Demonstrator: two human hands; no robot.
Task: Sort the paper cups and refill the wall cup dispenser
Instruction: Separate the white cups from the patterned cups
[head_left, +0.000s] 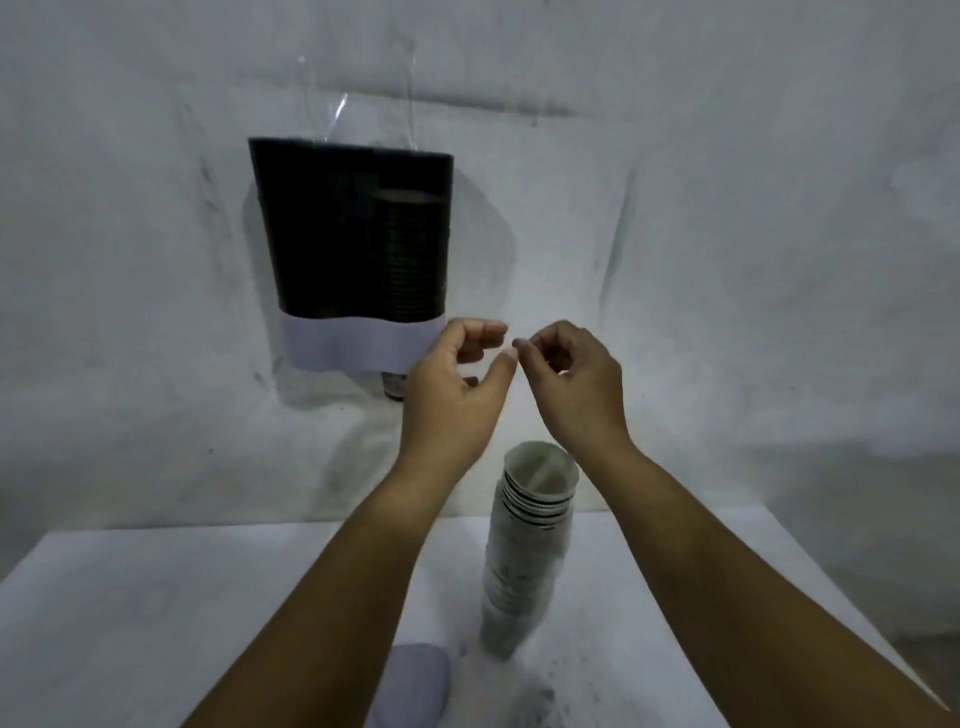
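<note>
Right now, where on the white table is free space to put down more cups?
The white table is bare left of the tall stack of paper cups, up to the wall. A smaller strip lies right of the stack. The near edge is crowded by a pale rounded object and both forearms.

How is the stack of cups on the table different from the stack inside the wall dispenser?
The table stack stands in the open on the white table, leaning a little, and looks pale; the dispenser stack sits inside the dark wall dispenser and shows only dimly. The table stack's open mouth faces up; a cup bottom pokes out below the dispenser. Both are nested cups. Neither hand holds one.
</note>
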